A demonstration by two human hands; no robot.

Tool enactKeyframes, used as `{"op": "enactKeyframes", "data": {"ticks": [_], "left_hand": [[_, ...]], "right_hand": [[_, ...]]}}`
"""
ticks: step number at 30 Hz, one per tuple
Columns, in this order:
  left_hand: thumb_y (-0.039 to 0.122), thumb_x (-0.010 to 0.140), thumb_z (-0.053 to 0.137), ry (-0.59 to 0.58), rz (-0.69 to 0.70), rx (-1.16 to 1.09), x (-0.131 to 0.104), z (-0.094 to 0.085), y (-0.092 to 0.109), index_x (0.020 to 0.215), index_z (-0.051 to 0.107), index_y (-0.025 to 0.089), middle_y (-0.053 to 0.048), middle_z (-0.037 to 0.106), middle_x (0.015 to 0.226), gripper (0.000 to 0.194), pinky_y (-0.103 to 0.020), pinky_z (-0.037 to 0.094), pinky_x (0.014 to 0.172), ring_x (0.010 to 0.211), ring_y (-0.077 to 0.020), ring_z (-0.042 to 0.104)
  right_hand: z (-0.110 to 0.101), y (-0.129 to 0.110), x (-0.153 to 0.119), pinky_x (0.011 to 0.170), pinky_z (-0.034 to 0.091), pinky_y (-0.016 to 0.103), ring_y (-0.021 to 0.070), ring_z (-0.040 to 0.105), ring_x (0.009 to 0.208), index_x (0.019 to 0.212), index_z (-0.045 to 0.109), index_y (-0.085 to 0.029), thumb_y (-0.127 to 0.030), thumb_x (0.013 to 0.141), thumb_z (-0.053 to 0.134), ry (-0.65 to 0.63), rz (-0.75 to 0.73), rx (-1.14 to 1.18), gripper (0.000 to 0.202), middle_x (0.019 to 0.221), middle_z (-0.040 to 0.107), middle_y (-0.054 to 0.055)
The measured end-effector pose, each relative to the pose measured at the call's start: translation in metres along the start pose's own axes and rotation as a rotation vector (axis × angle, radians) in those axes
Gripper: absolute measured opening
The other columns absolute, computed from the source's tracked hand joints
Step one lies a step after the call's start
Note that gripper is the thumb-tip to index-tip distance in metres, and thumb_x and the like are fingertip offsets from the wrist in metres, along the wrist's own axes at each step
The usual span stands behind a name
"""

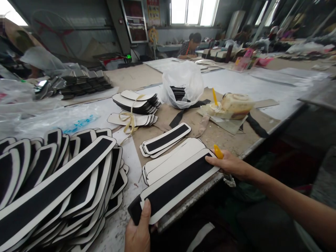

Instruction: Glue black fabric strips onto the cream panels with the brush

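Between my hands is a long white panel (181,185) with a black strip along its middle, at the table's front edge. My left hand (140,224) grips its near left end, thumb on top, and a black flap (134,209) shows under that end. My right hand (232,164) pinches the far right end, thumb on the face. A yellow-handled tool (218,152) also sits in my right hand; a whitish lump shows below the fist, and its working end is unclear. Just behind lie plain white panels (173,157) and a small stack of narrow black-and-white strips (168,139).
A large heap of black-and-white panels (86,175) covers the left. Farther back are tied bundles (133,119), a plastic bag (183,80) of black pieces, and a stained glue container (237,103) beside a yellow stick (215,96). A person (190,45) sits across the room.
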State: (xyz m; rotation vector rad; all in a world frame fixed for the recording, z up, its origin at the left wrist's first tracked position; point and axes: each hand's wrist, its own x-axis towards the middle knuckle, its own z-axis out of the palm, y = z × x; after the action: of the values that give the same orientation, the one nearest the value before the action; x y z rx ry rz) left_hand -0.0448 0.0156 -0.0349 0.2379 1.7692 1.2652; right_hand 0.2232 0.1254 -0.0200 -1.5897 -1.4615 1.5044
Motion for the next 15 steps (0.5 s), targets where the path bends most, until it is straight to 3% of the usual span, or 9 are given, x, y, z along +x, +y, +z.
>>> {"op": "enactKeyframes", "data": {"ticks": [7, 11, 15], "left_hand": [[0.033, 0.074, 0.067, 0.009, -0.087, -0.018, 0.0019, 0.003, 0.0019, 0.094, 0.066, 0.013, -0.007, 0.067, 0.081, 0.029, -0.032, 0.054, 0.067, 0.065, -0.018, 0.062], [0.033, 0.072, 0.069, -0.001, -0.063, 0.003, 0.0047, 0.0014, -0.0006, 0.089, 0.066, 0.013, -0.002, 0.061, 0.066, 0.027, -0.027, 0.05, 0.056, 0.05, -0.0128, 0.053], [0.033, 0.07, 0.07, 0.022, -0.064, 0.01, 0.0051, 0.0027, -0.0008, 0.084, 0.065, 0.012, -0.003, 0.061, 0.067, 0.026, -0.024, 0.047, 0.048, 0.05, -0.0125, 0.052]], "right_hand": [[0.0052, -0.0012, 0.0024, 0.041, 0.024, 0.021, 0.0063, 0.034, 0.044, 0.065, 0.052, -0.017, -0.054, 0.068, 0.068, -0.001, 0.044, 0.148, 0.041, 0.051, 0.042, -0.006], [0.0046, 0.0015, 0.0055, 0.046, 0.035, 0.023, 0.0104, 0.046, 0.051, 0.069, 0.058, -0.016, -0.054, 0.069, 0.068, 0.003, 0.06, 0.131, 0.039, 0.058, 0.054, -0.001], [0.0034, -0.0022, 0.0058, 0.05, 0.039, 0.023, 0.0121, 0.05, 0.056, 0.071, 0.06, -0.016, -0.055, 0.07, 0.067, -0.004, 0.026, 0.091, 0.039, 0.062, 0.057, 0.0]]}}
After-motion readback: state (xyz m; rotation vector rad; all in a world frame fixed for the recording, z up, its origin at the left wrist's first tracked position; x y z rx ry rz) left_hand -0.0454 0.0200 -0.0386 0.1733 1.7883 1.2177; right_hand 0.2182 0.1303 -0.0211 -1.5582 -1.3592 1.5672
